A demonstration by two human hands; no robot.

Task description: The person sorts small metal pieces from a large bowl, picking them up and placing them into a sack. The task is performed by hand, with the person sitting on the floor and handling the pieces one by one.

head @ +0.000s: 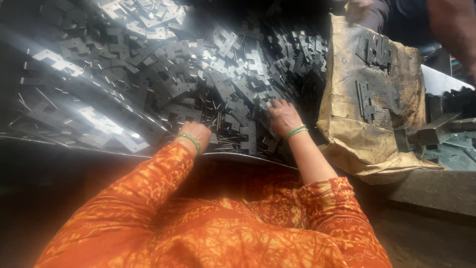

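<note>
Both hands work at the near edge of a wide heap of dark stamped metal hinge plates (198,74) that covers the worktop (29,144), mixed with thin metal pins (218,119). The left hand (197,132) sits low at the front of the heap, its back toward the camera and its fingers curled under and buried among pins and plates, so whether they grip anything cannot be told. A green bangle (190,141) rings that wrist, just above the orange patterned sleeve (148,183). The right hand (282,115) lies a little farther into the pile and to the right, palm down, with its fingers (270,105) spread and pressed onto the plates; they touch the metal, but a closed grasp on any single piece is not visible. This wrist too carries green bangles (296,131), and the forearm is bare up to a short orange sleeve. The two hands are near each other, with a patch of pins and hinge plates between them. Just to the right of the right hand stands a worn, stained tan sack (347,129), and on its upper face lie a few assembled hinges (366,101), one group near the top and a longer piece lower down. Beyond the sack, at the upper right corner, part of another person's arm (453,30) shows. Bright glare streaks the left part of the heap.
</note>
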